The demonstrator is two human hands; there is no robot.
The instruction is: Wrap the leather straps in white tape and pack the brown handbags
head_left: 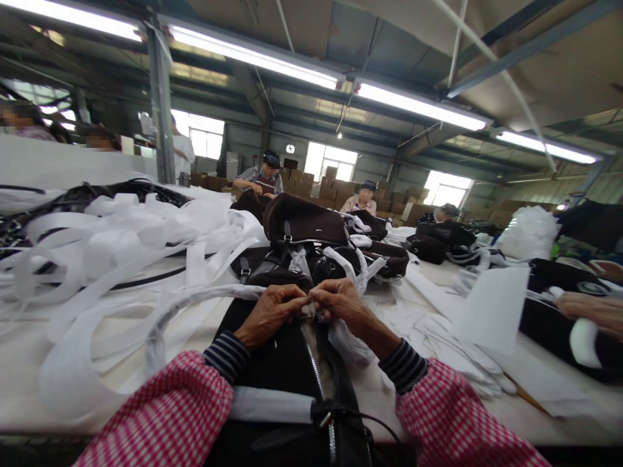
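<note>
A black bag [263, 389] with a silver zipper [316, 370] lies in front of me on the white table [195, 337]. My left hand [277, 311] and my right hand [343, 308] meet above its far end, thumbs and fingertips pinched together. What they pinch is too small and blurred to name; whitish wrapping shows just under the fingertips. A white-wrapped strap [195, 299] curves away left from beside my left hand. Pale wrapping [272, 405] also covers a band across the near part of the bag.
Beyond my hands stand more black bags [304, 220]. White strips [97, 246] heap up on the left. White sheets [491, 305] lie on the right, near another person's hand [591, 311] at a black bag. Several people work farther back.
</note>
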